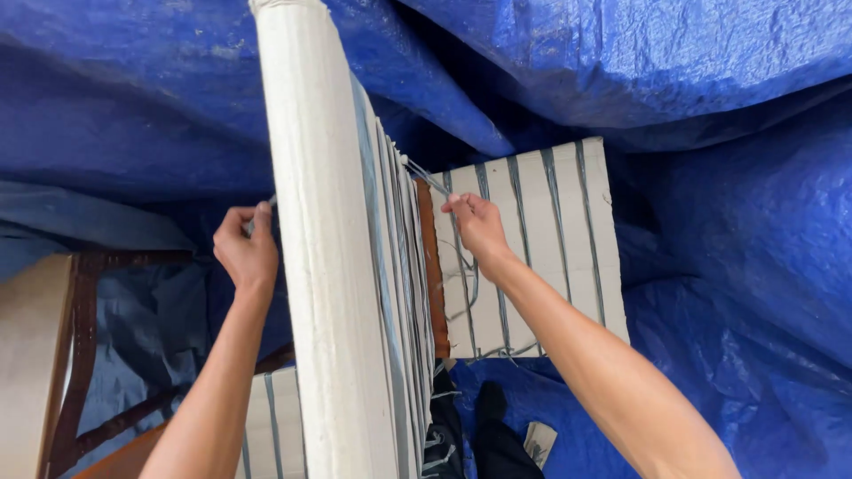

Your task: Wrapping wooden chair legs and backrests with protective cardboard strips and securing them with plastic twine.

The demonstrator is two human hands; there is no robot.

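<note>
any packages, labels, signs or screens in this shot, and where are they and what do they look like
No packages, signs or screens show.
Possible tag: small pale slip on the blue tarp at the bottom, beside a dark shoe; too small to tell.
Both hands, left hand and right hand, grip thin grey strands at the white upright frame.

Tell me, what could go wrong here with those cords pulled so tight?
The grey cord pinched by the right hand looks taut; it might slip or dig into the fingers. The left hand pulls behind the white padded panel, which hides it, so that grip is blind.
</note>
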